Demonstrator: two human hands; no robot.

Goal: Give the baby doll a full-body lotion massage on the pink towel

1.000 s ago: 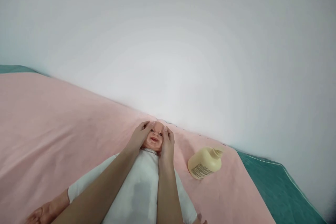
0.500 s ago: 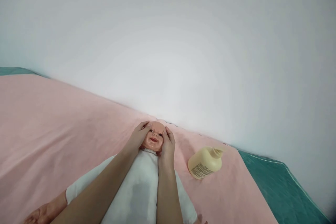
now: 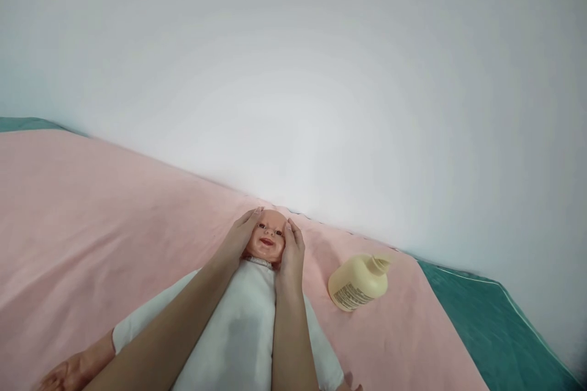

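Note:
A baby doll (image 3: 247, 324) in a white long-sleeved outfit lies face up, its head pointing away from me. My left hand (image 3: 243, 233) is cupped along the left side of the doll's head, fingers close together near the temple. Against the other side rests my right hand (image 3: 293, 250), its fingers bent round the temple and cheek. Between them the two hands clasp the head, leaving the smiling face uncovered. My forearms hide parts of the doll's body and sleeves. A grey patch marks the front of the outfit.
A pale yellow pump-style bottle (image 3: 358, 283) with printed text stands right of the doll. Under both lies a pink cloth (image 3: 114, 201), with a green surface (image 3: 495, 324) showing at the right. A plain white wall (image 3: 293, 73) rises behind.
My left hand's fingers have slid slightly up and outward along the temple, showing more of the doll's face. The right hand stays at the other side of the head.

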